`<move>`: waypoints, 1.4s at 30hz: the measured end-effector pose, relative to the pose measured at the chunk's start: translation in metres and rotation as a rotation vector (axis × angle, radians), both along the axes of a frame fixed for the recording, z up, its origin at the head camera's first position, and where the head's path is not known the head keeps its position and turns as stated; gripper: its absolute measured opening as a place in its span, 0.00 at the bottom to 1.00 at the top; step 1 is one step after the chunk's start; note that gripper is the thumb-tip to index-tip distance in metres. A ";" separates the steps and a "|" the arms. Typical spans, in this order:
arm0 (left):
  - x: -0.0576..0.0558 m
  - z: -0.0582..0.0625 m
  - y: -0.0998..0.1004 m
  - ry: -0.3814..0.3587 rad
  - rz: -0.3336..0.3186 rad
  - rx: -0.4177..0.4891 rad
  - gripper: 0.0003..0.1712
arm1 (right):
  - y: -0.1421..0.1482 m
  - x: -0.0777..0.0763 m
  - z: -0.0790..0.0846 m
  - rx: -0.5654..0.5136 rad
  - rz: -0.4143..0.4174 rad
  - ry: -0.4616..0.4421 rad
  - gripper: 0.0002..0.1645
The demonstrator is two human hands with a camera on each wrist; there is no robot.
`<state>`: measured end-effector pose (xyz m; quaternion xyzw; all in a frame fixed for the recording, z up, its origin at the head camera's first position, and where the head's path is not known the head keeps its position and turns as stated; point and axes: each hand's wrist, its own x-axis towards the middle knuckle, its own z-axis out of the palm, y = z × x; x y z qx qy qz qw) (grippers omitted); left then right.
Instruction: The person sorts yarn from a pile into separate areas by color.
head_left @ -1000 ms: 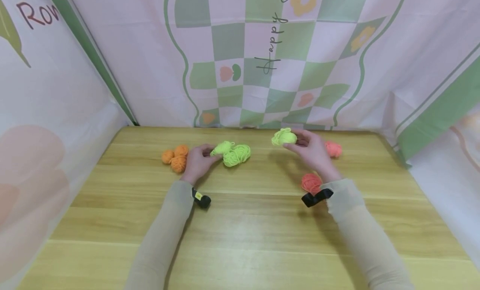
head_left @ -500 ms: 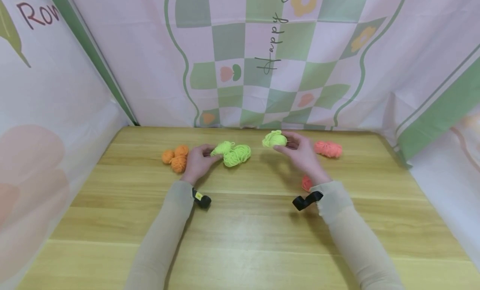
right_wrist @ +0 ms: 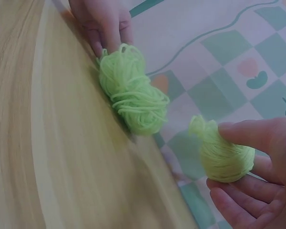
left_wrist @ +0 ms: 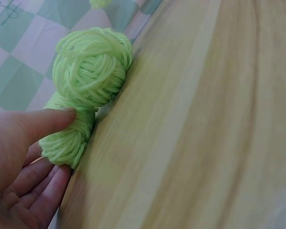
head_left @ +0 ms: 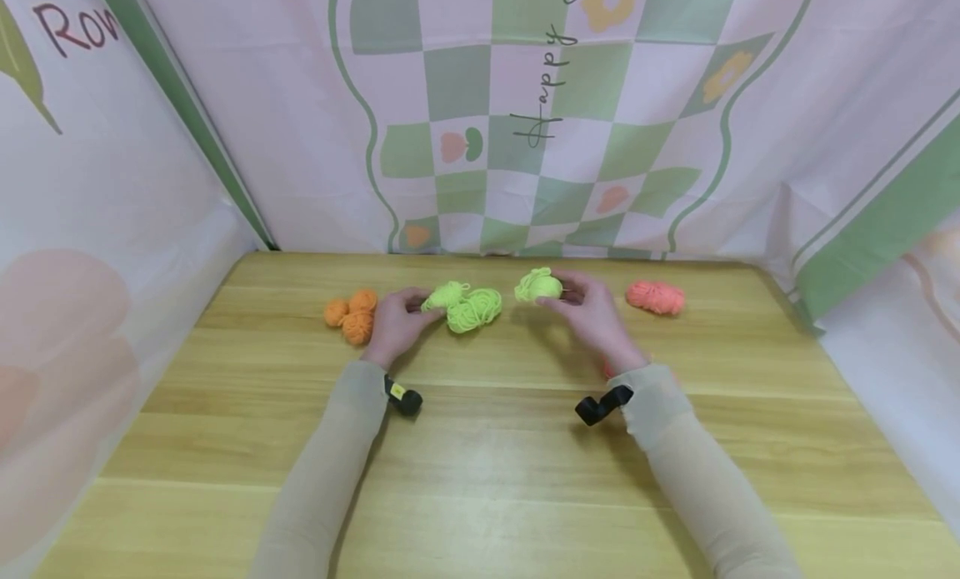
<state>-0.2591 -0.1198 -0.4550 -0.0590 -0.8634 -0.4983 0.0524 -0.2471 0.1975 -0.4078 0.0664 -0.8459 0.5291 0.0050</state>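
My left hand (head_left: 397,322) holds a lime green ball of yarn (head_left: 446,296) at the tabletop, its thumb across the yarn in the left wrist view. Right against that ball lies a second green ball of yarn (head_left: 474,311), loosely wound. My right hand (head_left: 590,311) pinches a third, paler green ball of yarn (head_left: 538,286) between thumb and fingers, raised over the table a short way to the right of the other two. In the right wrist view this held ball (right_wrist: 226,152) shows a loose tuft at one end.
Several orange yarn balls (head_left: 354,316) lie together left of my left hand. A pink yarn skein (head_left: 656,297) lies to the right on the wooden table (head_left: 480,462). A red yarn ball (head_left: 609,369) is mostly hidden under my right wrist. A patterned curtain (head_left: 517,146) hangs behind the table.
My right hand has moved left and slightly down with its green yarn ball, nearing the other green balls. It now uncovers the pink skein and mostly covers the red ball. My left hand stays put.
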 end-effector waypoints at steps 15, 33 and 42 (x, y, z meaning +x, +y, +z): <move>0.000 0.000 0.000 -0.003 0.002 0.005 0.24 | -0.026 -0.014 -0.001 -0.022 0.007 -0.005 0.36; -0.001 -0.002 -0.001 0.013 -0.006 0.008 0.24 | -0.056 -0.046 -0.007 0.064 0.031 -0.004 0.35; -0.002 -0.003 0.000 0.011 0.005 0.002 0.24 | -0.070 -0.057 -0.013 0.088 0.041 -0.027 0.35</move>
